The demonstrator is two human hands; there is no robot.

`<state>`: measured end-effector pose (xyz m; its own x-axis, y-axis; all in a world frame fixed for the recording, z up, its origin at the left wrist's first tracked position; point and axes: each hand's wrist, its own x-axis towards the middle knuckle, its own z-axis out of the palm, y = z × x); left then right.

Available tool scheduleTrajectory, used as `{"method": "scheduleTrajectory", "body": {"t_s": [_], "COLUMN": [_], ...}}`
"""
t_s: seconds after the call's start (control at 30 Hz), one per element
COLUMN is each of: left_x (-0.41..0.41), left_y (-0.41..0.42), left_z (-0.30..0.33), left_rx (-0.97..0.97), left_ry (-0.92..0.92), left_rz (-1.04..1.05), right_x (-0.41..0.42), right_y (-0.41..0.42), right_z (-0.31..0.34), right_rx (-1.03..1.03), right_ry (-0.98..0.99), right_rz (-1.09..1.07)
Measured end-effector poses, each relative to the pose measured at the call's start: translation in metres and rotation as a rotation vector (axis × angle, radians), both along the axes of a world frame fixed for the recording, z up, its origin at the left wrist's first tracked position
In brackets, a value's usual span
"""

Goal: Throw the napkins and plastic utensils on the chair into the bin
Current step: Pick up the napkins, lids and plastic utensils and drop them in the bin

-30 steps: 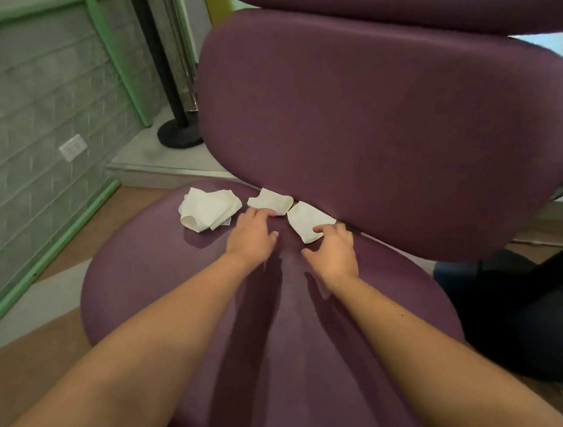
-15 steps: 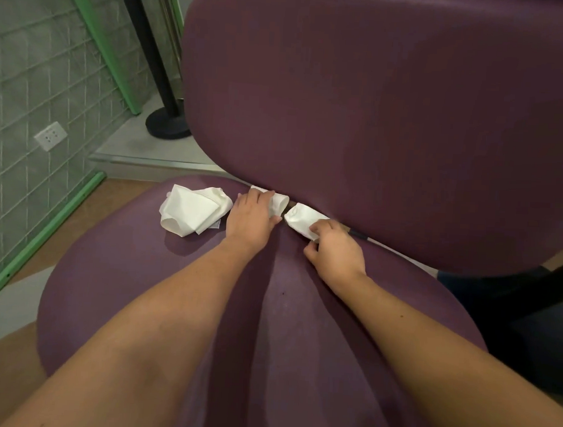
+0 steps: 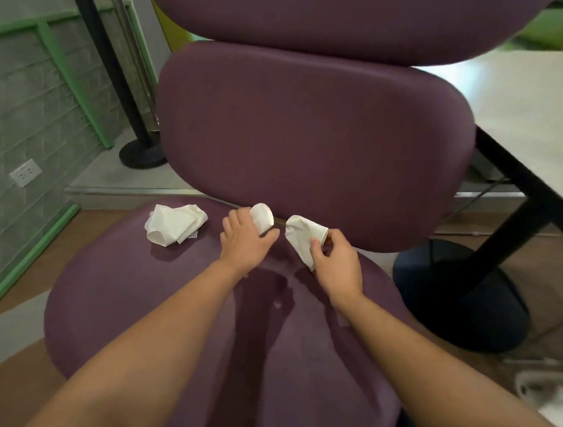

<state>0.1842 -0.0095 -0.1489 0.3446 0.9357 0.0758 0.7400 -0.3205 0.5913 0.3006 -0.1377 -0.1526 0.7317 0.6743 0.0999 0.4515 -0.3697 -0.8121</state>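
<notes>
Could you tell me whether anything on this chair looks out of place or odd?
Yes: crumpled white napkins litter the purple seat. One lies loose at the left; the left hand and right hand each grip another by the backrest. No utensils show.

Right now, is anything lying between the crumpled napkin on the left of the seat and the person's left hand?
No. In the head view, only bare purple seat fabric separates the loose crumpled white napkin from the left hand.
</notes>
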Motion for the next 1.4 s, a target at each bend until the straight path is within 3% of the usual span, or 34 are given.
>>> {"method": "scheduleTrajectory", "body": {"t_s": [0.33,0.63,0.87,1.03,1.13,1.27,1.33,1.4], "left_x": [0.051,0.131,0.173,0.193,0.2,0.208,0.216,0.223], "left_y": [-0.136,-0.269,-0.337,-0.367,-0.384,-0.401,-0.407,-0.412], "left_z": [0.028,0.021,-0.002,-0.022,-0.03,-0.037,-0.039,-0.039], "left_rx": [-0.275,-0.349,-0.45,-0.525,-0.6,-0.637,-0.624,-0.634], "left_ry": [-0.291,-0.164,-0.174,-0.162,-0.164,-0.155,-0.151,-0.152], "left_rz": [-0.403,-0.592,-0.734,-0.732,-0.741,-0.759,-0.755,-0.76], "right_x": [0.022,0.07,0.104,0.126,0.131,0.127,0.125,0.129], "right_y": [-0.167,-0.32,-0.389,-0.413,-0.424,-0.429,-0.43,-0.43], "right_z": [0.03,0.011,-0.005,-0.018,-0.032,-0.027,-0.021,-0.021], "right_rx": [0.125,0.215,0.101,-0.003,-0.176,0.012,0.0,-0.018], "right_ry": [0.223,0.301,0.309,0.42,0.357,0.461,0.467,0.419], "right_rz": [-0.258,-0.595,-0.788,-0.791,-0.808,-0.621,-0.486,-0.495]}}
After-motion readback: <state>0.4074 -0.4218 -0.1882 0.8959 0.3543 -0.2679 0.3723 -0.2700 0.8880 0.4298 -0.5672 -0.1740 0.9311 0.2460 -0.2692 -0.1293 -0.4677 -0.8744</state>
